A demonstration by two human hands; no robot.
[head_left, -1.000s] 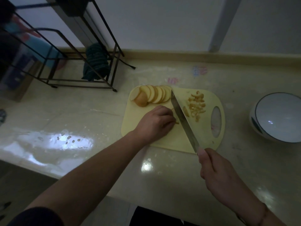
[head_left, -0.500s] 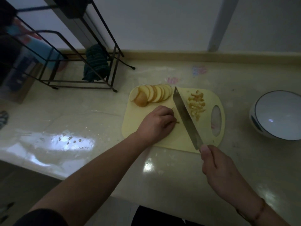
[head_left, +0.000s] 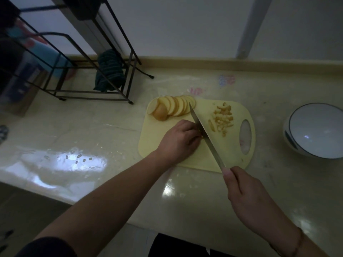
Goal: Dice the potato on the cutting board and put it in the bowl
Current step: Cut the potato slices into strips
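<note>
My left hand (head_left: 179,140) pins potato strips on the pale yellow plastic cutting board (head_left: 201,156) so my right hand (head_left: 246,196), gripping the steel knife (head_left: 205,133), dices safely; the white bowl (head_left: 315,130) waits right.

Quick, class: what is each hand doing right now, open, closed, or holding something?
Left hand: fingers curled, holding down potato pieces beside the blade.
Right hand: gripping the knife by its handle.

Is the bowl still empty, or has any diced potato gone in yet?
Empty. The bowl shows only a bare white inside, and the diced potato lies in a pile on the cutting board.
</note>
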